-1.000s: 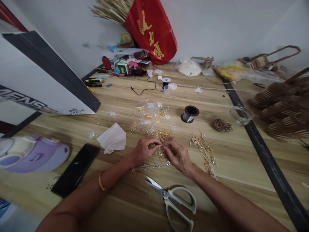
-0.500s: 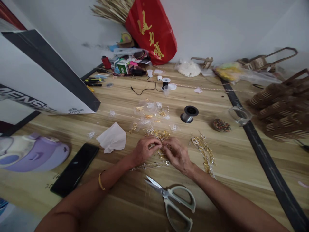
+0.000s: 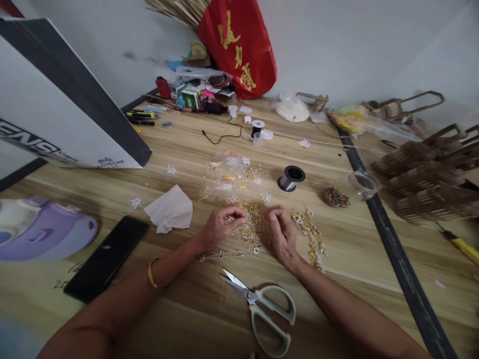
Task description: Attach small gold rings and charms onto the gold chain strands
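My left hand [image 3: 220,227] is at the left side of a loose pile of small gold and silver jewellery findings [image 3: 249,232], thumb and forefinger pinched together. Whatever sits in that pinch is too small to make out. My right hand [image 3: 282,232] is just right of the pile with its fingers curled in; their tips are partly hidden, and I cannot see what they hold. Below the pile lies a thin chain with beads and a ring [image 3: 232,253]. A bunch of gold and silver chains [image 3: 311,234] lies beside my right hand. White-handled scissors [image 3: 254,299] rest partly open nearer me.
A wire spool [image 3: 291,178], a jar of dark beads [image 3: 337,197] and brown baskets [image 3: 422,174] stand to the right. Leftward lie a white tissue [image 3: 172,209], a black phone [image 3: 108,257] and a purple bottle [image 3: 45,229]. Small findings packets [image 3: 230,179] are beyond the pile.
My hands, earlier touching fingertip to fingertip over the pile, have parted. The right hand has moved to the right and its fingers have curled in. The view has shifted slightly.
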The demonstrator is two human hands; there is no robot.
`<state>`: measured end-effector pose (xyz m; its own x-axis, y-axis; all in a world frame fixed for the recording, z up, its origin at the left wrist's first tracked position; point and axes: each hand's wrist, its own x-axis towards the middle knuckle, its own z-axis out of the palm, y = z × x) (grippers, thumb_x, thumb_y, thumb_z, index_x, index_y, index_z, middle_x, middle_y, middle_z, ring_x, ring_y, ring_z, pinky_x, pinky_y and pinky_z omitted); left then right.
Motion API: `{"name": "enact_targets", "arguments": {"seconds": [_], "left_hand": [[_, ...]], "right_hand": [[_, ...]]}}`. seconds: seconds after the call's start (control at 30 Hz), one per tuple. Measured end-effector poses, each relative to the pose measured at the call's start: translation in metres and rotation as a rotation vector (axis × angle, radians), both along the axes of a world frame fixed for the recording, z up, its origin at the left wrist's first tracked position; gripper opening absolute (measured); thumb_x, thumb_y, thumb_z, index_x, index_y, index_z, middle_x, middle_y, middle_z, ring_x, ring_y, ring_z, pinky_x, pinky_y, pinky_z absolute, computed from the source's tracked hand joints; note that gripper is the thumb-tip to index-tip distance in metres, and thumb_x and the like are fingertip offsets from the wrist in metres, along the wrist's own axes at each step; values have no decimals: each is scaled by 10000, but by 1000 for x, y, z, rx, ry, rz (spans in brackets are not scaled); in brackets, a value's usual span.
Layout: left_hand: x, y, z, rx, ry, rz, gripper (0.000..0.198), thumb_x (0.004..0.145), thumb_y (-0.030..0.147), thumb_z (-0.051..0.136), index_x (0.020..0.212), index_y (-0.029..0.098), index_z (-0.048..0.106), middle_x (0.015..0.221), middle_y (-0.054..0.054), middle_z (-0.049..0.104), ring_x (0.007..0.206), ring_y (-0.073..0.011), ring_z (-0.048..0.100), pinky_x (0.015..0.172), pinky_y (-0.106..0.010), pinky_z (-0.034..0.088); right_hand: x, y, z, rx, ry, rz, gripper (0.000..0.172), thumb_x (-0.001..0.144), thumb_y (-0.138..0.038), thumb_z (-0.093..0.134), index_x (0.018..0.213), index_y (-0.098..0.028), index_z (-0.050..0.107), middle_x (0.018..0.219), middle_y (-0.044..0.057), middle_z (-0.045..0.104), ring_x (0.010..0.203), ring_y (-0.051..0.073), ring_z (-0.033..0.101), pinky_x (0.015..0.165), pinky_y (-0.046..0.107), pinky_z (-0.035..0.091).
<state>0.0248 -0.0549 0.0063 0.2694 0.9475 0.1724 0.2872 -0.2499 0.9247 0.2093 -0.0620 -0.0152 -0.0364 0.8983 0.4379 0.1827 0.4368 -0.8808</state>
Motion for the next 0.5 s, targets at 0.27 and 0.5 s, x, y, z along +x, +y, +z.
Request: {"name": "enact_targets", "arguments": {"seconds": [0.27,0.5], "left_hand": [[2,0,3,-10,-47,-41,114,790,219,593,746,120,632,741,-41,650,723,-138,585,715,-243,450],[1,1,-1,20,1,-76,132,802,224,586,723,126,625,720,-32,632,707,-136,573,711,-250,439]], "right_hand": [[0,-4,1,177,-195,195,198,853,-178,568,1050,-199,573,955,75,622,904,201,571,804,361,465],[-1,-2,0,178,-222,219,121,868,-139,549,950,-191,621,834,61,628,776,172,579,696,315,480]]}}
